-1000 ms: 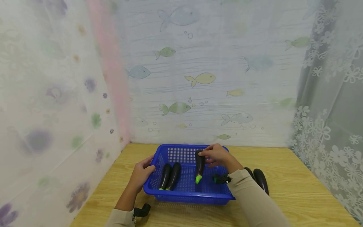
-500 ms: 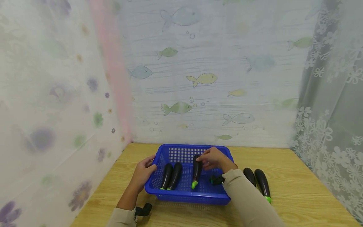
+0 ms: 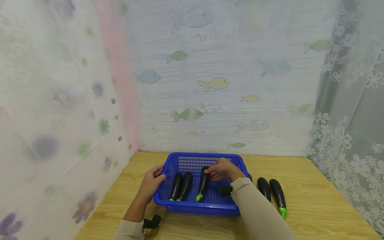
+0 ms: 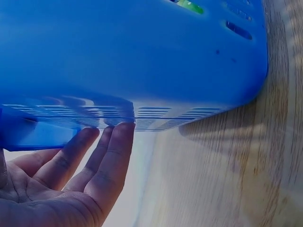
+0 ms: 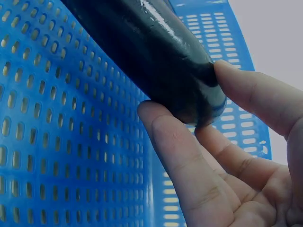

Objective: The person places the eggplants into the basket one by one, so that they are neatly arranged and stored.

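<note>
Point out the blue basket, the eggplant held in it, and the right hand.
blue basket [image 3: 199, 209], head view, near wall.
held eggplant [image 3: 203, 184], head view, middle of body.
right hand [image 3: 221, 169], head view, back of hand.

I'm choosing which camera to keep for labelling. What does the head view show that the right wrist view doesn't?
Only the head view shows the left hand on the basket's left wall, two eggplants lying inside, and two more eggplants on the table. Only the right wrist view shows the fingertips pinching the eggplant's rounded end. Both show the right hand holding an eggplant in the blue basket.
</note>
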The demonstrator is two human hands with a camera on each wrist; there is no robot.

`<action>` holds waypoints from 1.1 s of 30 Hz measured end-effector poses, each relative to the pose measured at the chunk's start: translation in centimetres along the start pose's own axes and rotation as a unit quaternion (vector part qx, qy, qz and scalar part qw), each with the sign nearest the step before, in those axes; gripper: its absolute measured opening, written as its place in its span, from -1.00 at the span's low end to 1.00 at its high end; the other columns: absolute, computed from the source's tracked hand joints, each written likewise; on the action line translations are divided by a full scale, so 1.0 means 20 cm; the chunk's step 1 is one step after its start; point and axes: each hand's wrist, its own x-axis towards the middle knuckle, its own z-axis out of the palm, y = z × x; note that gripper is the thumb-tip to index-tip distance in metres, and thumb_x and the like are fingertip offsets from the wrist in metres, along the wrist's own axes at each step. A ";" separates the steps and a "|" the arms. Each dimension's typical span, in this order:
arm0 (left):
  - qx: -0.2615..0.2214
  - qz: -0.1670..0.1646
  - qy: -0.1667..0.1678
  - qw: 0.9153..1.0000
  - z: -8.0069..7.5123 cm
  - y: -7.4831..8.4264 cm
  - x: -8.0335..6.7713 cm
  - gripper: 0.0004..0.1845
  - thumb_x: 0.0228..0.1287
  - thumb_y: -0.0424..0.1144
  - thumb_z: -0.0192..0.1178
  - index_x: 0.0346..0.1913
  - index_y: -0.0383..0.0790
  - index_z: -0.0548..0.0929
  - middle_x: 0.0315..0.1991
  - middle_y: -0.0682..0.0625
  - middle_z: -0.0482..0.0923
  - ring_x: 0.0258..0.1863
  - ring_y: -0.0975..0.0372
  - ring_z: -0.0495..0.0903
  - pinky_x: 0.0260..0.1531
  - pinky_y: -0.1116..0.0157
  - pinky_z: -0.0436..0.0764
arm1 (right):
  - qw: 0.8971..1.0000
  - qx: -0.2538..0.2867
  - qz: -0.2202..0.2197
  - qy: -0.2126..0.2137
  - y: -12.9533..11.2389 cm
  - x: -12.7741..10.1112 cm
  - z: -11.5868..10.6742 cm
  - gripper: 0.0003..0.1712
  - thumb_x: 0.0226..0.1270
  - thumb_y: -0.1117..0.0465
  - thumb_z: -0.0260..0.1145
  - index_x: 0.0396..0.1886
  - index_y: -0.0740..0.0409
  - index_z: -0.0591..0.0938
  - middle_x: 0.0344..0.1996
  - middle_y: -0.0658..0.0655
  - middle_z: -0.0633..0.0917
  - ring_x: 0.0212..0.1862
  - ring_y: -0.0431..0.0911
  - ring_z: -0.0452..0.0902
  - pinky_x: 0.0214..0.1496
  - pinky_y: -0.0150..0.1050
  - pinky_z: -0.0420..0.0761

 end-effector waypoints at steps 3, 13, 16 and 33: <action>-0.001 0.002 0.000 1.000 0.00 0.00 0.00 -0.36 0.33 -0.35 0.20 0.49 -0.29 0.42 0.26 -0.32 0.61 0.13 -0.08 0.69 0.10 -0.02 0.70 | 1.000 0.000 0.002 -0.004 -0.01 0.01 0.02 -0.46 0.20 0.31 0.54 0.13 0.48 0.62 -0.13 0.39 0.74 -0.11 0.18 0.78 0.00 0.03 0.77; 0.001 0.001 0.003 1.000 -0.01 -0.01 0.00 -0.36 0.33 -0.35 0.20 0.48 -0.28 0.43 0.26 -0.32 0.62 0.12 -0.07 0.69 0.08 0.00 0.71 | 0.999 -0.029 0.017 -0.013 -0.01 0.03 0.06 -0.54 0.21 0.27 0.55 0.05 0.41 0.66 -0.14 0.35 0.75 -0.20 0.18 0.81 -0.17 -0.05 0.80; 0.001 0.002 0.001 1.000 -0.01 -0.01 0.00 -0.36 0.33 -0.34 0.20 0.48 -0.27 0.43 0.27 -0.32 0.61 0.12 -0.07 0.69 0.05 0.04 0.72 | 0.999 -0.030 0.020 -0.011 -0.01 0.04 0.08 -0.58 0.20 0.29 0.55 0.01 0.41 0.66 -0.15 0.37 0.75 -0.23 0.19 0.81 -0.20 -0.07 0.80; 0.000 -0.002 0.001 1.000 -0.01 -0.02 0.01 -0.36 0.33 -0.31 0.22 0.48 -0.25 0.44 0.28 -0.31 0.60 0.13 -0.06 0.68 0.06 0.03 0.71 | 0.999 -0.013 0.032 -0.035 -0.02 0.08 0.18 -0.46 0.17 0.40 0.52 0.11 0.48 0.55 -0.16 0.42 0.72 -0.23 0.22 0.81 -0.18 -0.05 0.80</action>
